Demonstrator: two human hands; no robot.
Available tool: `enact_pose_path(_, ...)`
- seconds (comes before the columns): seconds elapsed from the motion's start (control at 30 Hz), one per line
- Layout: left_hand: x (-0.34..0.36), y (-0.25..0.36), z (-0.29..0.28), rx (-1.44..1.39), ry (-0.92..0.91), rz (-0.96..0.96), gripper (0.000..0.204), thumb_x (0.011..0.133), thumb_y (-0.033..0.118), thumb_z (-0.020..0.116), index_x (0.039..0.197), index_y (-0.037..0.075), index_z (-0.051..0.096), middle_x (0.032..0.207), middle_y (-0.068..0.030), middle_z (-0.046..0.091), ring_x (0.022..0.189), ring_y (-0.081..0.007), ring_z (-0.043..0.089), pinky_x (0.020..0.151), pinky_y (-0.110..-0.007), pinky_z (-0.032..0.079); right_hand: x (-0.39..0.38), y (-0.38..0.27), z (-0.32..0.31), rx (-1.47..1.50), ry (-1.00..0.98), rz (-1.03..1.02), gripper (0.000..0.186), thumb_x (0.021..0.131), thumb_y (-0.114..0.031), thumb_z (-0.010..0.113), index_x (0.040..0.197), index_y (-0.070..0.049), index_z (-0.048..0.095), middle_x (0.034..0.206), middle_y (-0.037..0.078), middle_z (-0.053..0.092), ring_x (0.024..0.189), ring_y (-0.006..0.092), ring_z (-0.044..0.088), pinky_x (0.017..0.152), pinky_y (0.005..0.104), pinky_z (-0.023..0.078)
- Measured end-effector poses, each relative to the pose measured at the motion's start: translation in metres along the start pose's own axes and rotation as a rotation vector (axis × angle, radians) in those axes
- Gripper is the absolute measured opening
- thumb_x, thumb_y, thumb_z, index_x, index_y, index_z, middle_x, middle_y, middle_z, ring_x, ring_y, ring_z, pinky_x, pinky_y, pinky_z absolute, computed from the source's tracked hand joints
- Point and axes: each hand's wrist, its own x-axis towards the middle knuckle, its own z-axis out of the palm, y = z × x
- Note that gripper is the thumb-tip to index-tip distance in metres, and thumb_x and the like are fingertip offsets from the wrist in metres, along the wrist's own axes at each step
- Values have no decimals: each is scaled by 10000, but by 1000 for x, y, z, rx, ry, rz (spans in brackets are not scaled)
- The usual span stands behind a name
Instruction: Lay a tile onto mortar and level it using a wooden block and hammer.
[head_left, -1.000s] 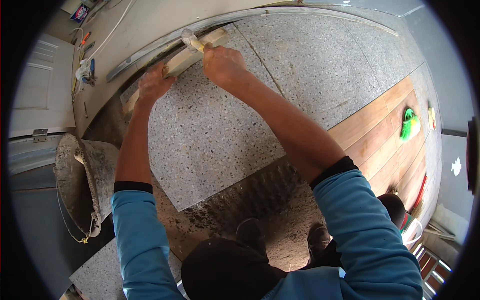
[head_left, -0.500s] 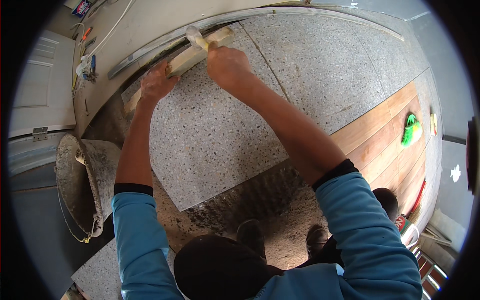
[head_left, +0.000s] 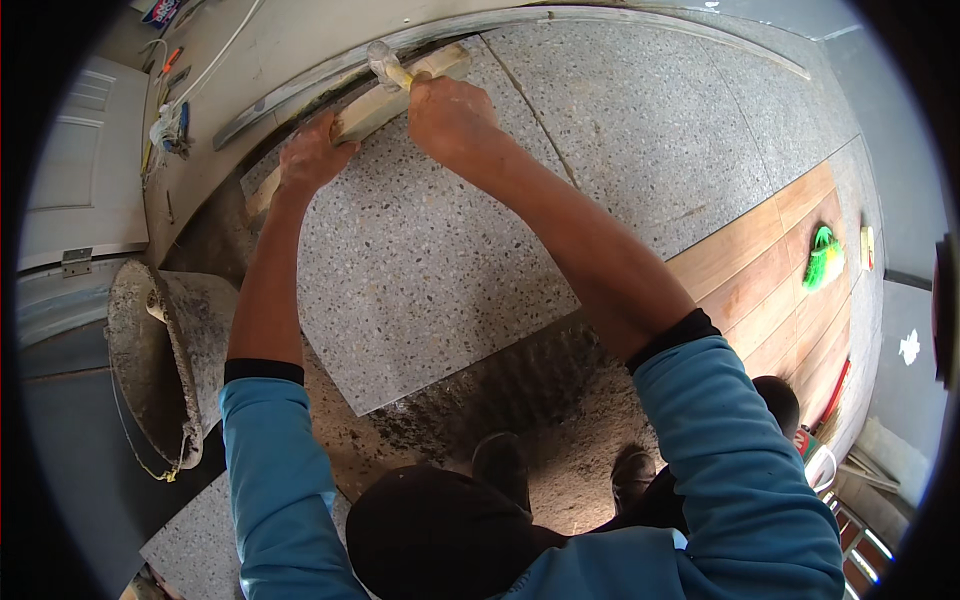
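Observation:
My right hand (head_left: 450, 113) is closed round the yellow handle of a hammer. The hammer's pale, rounded head (head_left: 381, 58) stands just above a long pale wooden board (head_left: 376, 107), on the board's far side. That board lies across the far part of a grey speckled tile (head_left: 420, 250). My left hand (head_left: 314, 153) grips the board left of the hammer, thumb on the near side; its other fingers are partly hidden. Whether the hammer head touches the board I cannot tell.
At the left, a mortar-crusted bucket (head_left: 150, 350) lies tipped over. Dark ridged mortar (head_left: 530, 390) borders the tile's near edge, by my shoes. A long metal bar (head_left: 400, 48) runs along the far wall. Right: wood-look tiles (head_left: 760, 250) and a green brush (head_left: 823, 260).
The hammer and my right hand have shifted slightly left and away. My left hand stays on the board, which lies about where it was.

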Motion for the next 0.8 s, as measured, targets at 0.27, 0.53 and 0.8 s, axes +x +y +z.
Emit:
enact_pose_path(0.27, 0, 4, 4, 15, 18, 14, 789, 816, 480, 769, 1434, 72, 497, 1406, -155, 581, 1294, -314, 563, 1064, -437, 459, -4, 4, 11, -11, 25, 29, 298, 927, -134, 522, 1138, 51, 622, 971, 196, 742, 908, 333, 743, 778, 424, 599)
enact_pose_path(0.53, 5, 10, 2, 13, -19, 16, 856, 824, 537, 747, 1490, 90, 447, 1441, -160, 555, 1329, -315, 535, 1086, -431, 437, -53, 10, -2, 9, 89, 29, 376, 940, -123, 499, 1247, 84, 563, 927, 230, 727, 856, 353, 738, 750, 443, 594)
enact_pose_path(0.8, -36, 16, 2, -49, 9, 11, 571, 857, 469, 735, 1252, 97, 558, 1274, -164, 652, 1197, -353, 617, 984, -483, 477, -147, 12, -18, 77, 150, 1, 411, 940, -121, 496, 1293, 87, 508, 863, 237, 699, 765, 380, 721, 686, 475, 578)
